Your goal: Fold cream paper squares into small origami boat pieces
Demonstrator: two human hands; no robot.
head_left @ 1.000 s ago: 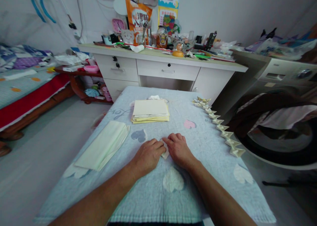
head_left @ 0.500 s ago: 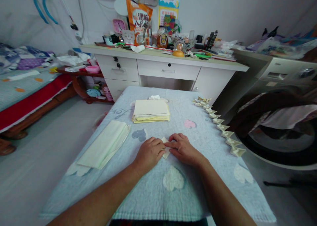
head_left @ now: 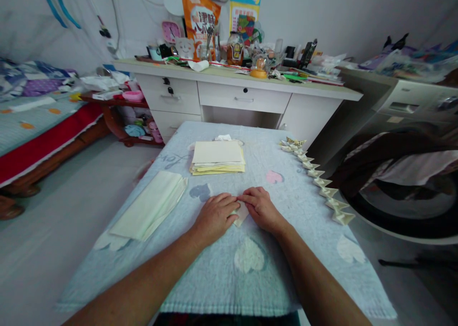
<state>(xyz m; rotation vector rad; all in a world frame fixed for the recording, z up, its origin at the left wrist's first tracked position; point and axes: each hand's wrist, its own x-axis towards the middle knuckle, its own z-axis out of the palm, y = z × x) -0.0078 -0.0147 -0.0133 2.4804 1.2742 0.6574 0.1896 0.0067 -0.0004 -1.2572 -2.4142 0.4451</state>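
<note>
A small folded cream paper piece lies on the light blue cloth-covered table, pressed flat between my two hands. My left hand covers its left side with the fingers down on it. My right hand rests on its right side, fingertips meeting the left hand's. Most of the paper is hidden under the fingers. A stack of cream and yellow paper sheets sits farther back, and a folded pale green bundle of sheets lies to the left.
A row of several folded paper shapes lines the table's right edge. Behind stands a cluttered white desk with drawers. A bed is at the left, a washing machine with draped clothes at the right.
Both hands have shifted slightly farther from me on the paper piece, the right hand's fingers sliding left over it. The view has tipped a little.
</note>
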